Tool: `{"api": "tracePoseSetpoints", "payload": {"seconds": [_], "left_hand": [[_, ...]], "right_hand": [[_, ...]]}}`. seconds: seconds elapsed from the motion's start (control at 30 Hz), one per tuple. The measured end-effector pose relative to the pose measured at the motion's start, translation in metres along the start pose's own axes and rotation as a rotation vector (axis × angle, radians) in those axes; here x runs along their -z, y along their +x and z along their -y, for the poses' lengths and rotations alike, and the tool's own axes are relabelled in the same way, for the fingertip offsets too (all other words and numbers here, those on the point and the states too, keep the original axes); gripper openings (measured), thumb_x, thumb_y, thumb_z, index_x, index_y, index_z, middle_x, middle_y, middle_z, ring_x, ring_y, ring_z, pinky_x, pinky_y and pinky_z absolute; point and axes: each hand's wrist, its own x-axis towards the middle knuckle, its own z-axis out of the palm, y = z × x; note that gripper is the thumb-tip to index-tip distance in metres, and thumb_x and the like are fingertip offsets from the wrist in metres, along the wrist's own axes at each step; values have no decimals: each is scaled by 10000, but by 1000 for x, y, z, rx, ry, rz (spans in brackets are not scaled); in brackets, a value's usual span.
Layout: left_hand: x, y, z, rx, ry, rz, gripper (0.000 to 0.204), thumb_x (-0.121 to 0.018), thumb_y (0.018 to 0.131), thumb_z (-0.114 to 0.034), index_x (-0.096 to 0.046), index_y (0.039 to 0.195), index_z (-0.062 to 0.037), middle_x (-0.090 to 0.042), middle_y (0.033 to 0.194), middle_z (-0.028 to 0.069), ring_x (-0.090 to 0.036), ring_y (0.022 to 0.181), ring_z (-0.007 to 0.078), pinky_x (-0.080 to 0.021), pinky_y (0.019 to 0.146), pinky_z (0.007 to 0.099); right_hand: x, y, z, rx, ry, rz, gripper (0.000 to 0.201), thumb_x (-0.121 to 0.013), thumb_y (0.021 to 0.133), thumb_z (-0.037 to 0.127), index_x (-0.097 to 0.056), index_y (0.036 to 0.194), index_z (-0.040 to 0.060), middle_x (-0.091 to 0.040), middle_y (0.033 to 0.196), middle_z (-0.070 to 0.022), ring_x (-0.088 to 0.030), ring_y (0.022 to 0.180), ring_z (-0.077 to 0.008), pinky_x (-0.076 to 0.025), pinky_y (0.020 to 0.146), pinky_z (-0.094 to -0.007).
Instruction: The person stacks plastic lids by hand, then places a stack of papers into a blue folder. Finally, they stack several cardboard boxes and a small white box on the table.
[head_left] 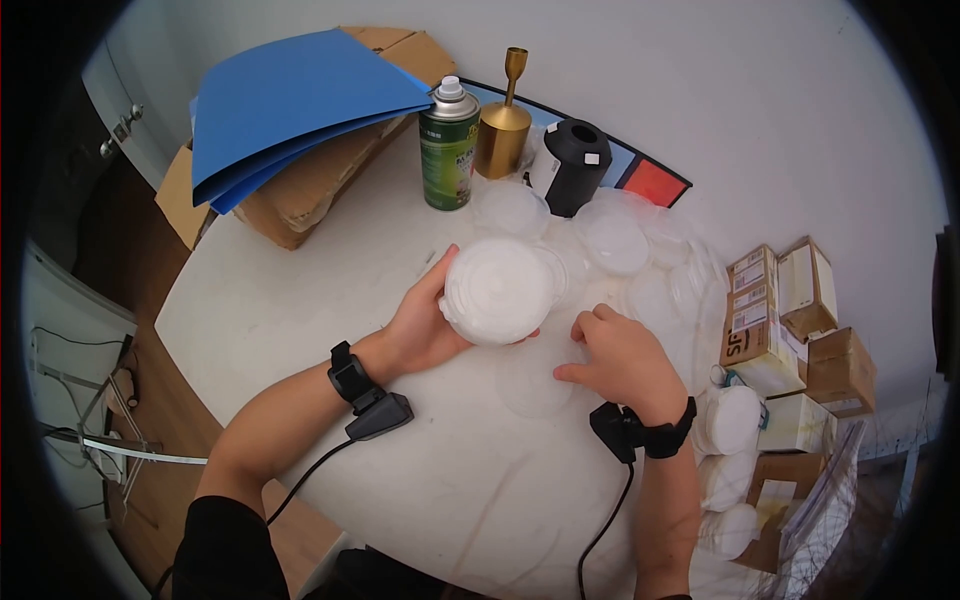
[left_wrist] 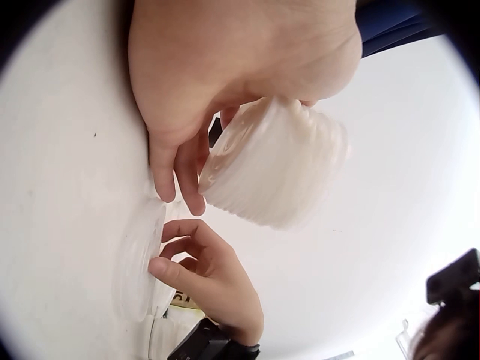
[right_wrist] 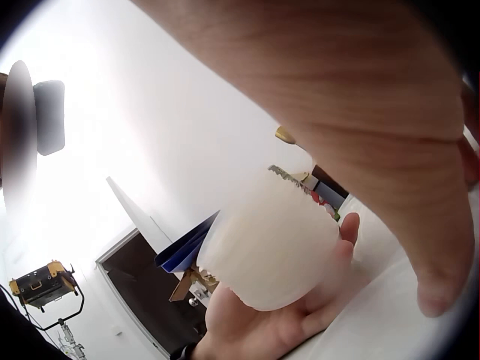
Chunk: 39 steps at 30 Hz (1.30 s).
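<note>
My left hand (head_left: 425,315) grips a thick stack of translucent white plastic lids (head_left: 498,290), its round top facing up in the head view. The stack's ridged side (left_wrist: 281,169) shows in the left wrist view, with the fingers curled around its far end. To the right, my right hand (head_left: 630,360) hovers low over the table, thumb and fingers loosely bent and apart, with nothing seen between them. A single flat lid (head_left: 530,385) lies beneath its thumb side. In the left wrist view, its fingertips are right at the edge of a clear lid (left_wrist: 139,262).
More loose lids (head_left: 612,245) spread over the table's (head_left: 300,310) back right. Behind stand a green spray can (head_left: 448,150), a brass candlestick (head_left: 503,135) and a black-topped container (head_left: 572,170). Blue folders (head_left: 300,100) lie on a cardboard box (head_left: 300,195). Small boxes (head_left: 755,310) line the right side.
</note>
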Motion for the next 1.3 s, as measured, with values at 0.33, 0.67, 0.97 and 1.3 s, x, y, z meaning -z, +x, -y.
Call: {"api": "tracePoseSetpoints", "payload": {"seconds": [0.33, 0.67, 0.97, 1.3], "left_hand": [[-3, 1, 2, -10, -6, -31, 786, -145, 1080, -647, -296, 1622, -98, -424, 1602, 195, -507, 1375, 487, -382, 1188, 616], [4, -1, 2, 43, 51, -26, 835, -139, 1061, -689, -294, 1624, -92, -445, 1581, 215, -526, 1353, 503, -416, 1158, 617], [2, -2, -2, 6, 24, -14, 781, -154, 1075, -654, -292, 1630, -122, -450, 1582, 196, -538, 1348, 486, -448, 1131, 617], [5, -1, 1, 7, 3, -23, 774, -150, 1078, -648, -301, 1627, -125, -461, 1575, 190, -552, 1337, 471, -449, 1130, 608]], "right_hand": [[3, 2, 2, -71, 23, 40, 352, -831, 801, 301, -693, 889, -11, -710, 859, -206, -701, 814, -407, -563, 745, -458], [-3, 6, 9, -69, 77, 122, 407, -849, 777, 355, -678, 813, -12, -710, 835, -225, -693, 780, -399, -558, 714, -448], [38, -1, 12, -39, 367, -11, 272, -788, 843, 232, -654, 876, -2, -712, 765, -153, -681, 680, -334, -536, 670, -430], [-21, 1, 26, 90, 1, 55, 401, -841, 786, 358, -676, 891, 9, -711, 914, -174, -682, 855, -355, -538, 745, -427]]}}
